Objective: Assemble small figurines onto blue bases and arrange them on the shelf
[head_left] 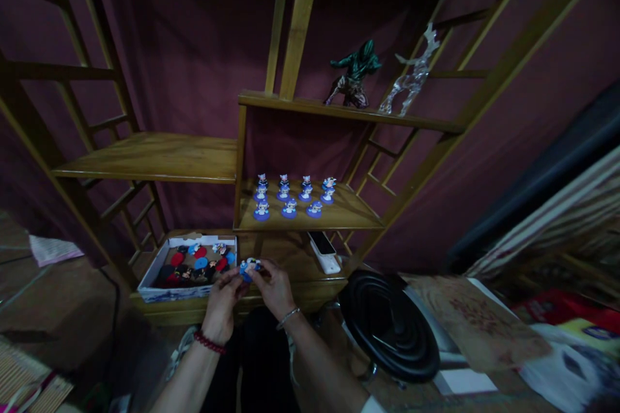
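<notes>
Between both hands I hold a small blue and white figurine (250, 267) just above the bottom shelf. My left hand (223, 295), with a red bead bracelet at the wrist, grips its left side. My right hand (272, 285), wearing a silver bangle, pinches its right side. Left of my hands stands an open shallow box (159, 284) holding several small figurines on red, blue and black bases. Above, on the middle shelf (356, 213), several small figurines (289, 208) on purple bases stand in rows.
A white box with a dark phone-like top (325, 253) lies on the bottom shelf. Higher up stand a green hooded statue (361, 74) and a clear deer figure (411, 77). A round black stool (390, 322) is at my right. Wooden uprights (303, 19) frame the shelves.
</notes>
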{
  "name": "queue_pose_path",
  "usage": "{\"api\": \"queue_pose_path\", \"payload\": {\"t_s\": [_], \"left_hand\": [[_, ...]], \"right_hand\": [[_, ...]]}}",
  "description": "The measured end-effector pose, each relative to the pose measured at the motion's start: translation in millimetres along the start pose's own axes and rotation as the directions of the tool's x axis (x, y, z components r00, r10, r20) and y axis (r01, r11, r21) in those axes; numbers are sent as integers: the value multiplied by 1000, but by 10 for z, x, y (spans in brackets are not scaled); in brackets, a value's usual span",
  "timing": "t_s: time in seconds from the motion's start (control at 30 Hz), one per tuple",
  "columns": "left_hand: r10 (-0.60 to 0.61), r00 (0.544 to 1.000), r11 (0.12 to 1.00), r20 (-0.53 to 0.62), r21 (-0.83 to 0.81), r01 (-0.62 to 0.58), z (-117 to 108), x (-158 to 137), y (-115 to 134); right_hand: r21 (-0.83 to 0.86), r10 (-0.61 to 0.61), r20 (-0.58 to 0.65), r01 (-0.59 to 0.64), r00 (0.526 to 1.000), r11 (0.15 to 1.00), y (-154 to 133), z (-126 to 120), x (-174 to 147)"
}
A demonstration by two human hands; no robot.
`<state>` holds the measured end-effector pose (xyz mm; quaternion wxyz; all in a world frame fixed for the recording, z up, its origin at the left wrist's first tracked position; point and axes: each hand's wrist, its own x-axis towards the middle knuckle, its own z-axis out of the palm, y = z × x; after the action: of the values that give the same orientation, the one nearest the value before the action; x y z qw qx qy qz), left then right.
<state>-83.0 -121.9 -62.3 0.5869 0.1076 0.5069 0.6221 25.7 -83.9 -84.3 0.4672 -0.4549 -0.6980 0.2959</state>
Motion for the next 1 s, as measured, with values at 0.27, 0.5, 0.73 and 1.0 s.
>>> {"api": "queue_pose_path", "payload": {"t_s": [0.27, 0.5, 0.73, 1.0], "left_hand": [[17, 1000, 1000, 13, -12, -17, 86, 6, -130], [20, 993, 1000, 114, -4, -20, 279, -68, -168], [9, 982, 1000, 189, 27, -15, 523, -143, -267], [0, 955, 996, 295, 82, -25, 906, -227, -363]], "right_hand": [[-15, -9, -15, 8, 1000, 1000, -34, -175, -54], [25, 29, -34, -28, 999, 999, -19, -360, -98], [47, 62, -96, -57, 993, 997, 41, -640, -103], [-26, 40, -160, -44, 986, 999, 127, -1067, -78]]}}
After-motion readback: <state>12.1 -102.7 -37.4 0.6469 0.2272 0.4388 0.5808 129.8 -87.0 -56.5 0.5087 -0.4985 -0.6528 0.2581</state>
